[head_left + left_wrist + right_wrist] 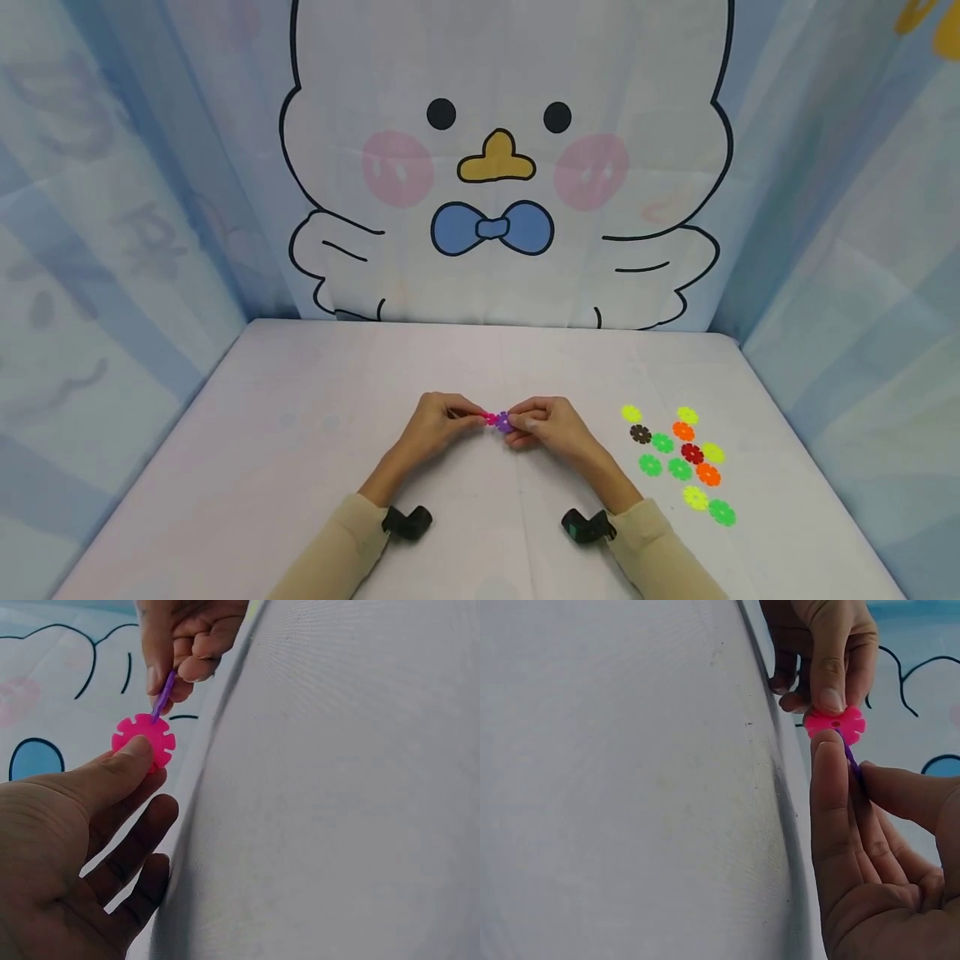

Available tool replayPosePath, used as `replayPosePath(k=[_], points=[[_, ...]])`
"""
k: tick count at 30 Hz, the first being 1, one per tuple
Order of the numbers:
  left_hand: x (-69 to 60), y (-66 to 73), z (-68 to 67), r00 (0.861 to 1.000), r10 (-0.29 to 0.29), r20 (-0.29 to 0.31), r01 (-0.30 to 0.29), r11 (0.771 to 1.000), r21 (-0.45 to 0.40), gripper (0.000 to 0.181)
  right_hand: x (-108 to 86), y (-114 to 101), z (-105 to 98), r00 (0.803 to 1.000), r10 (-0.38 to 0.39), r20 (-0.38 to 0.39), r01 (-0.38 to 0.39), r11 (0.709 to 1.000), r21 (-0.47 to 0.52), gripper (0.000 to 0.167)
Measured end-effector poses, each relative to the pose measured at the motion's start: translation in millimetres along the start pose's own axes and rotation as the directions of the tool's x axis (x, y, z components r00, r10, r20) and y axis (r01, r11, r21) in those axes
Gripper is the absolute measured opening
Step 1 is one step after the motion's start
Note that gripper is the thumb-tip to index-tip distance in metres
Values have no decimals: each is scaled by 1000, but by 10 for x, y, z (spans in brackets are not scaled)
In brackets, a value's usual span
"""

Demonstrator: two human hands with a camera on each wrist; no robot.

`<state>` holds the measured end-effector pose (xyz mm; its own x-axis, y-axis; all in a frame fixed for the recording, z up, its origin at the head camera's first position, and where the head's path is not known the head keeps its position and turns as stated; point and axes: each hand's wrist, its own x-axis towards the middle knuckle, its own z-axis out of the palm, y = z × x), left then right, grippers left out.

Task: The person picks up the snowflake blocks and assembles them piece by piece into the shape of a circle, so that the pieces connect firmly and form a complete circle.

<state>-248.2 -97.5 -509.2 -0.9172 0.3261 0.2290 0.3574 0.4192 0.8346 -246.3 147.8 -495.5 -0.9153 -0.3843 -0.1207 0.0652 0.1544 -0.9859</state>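
My left hand [441, 423] pinches a pink notched plastic disc [144, 729] between thumb and forefinger. A purple notched disc [503, 422] is pinched by my right hand [551, 425]. In the left wrist view the purple disc meets the pink one's rim edge-on, at an angle to it. The right wrist view shows the pink disc [847, 726] facing the camera, with the purple one touching its edge. How deep the notches sit in each other cannot be made out. Both hands are held close together over the middle of the table.
Several loose notched discs lie on the white table [300, 467] at the right: yellow [695, 498], green [722, 512], orange [708, 475], dark red [692, 453] and dark brown [641, 434]. A printed curtain [495, 283] hangs behind the table's far edge.
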Motion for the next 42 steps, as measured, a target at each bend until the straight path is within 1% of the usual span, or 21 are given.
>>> replayPosePath(k=[11, 18, 32, 42], points=[[13, -35, 28, 999, 32, 8, -32, 999, -13, 7, -9, 15, -21, 1000, -5, 23, 6, 999, -54, 27], [6, -17, 33, 999, 37, 3, -37, 999, -22, 7, 3, 34, -9, 1000, 9, 23, -8, 999, -39, 26], [-3, 3, 60, 1000, 18, -13, -18, 1000, -11, 7, 4, 32, -7, 999, 21, 30, -20, 1000, -16, 23], [-8, 17, 83, 999, 11, -32, -11, 1000, 16, 7, 17, 43, -8, 999, 25, 29, -24, 1000, -17, 23]])
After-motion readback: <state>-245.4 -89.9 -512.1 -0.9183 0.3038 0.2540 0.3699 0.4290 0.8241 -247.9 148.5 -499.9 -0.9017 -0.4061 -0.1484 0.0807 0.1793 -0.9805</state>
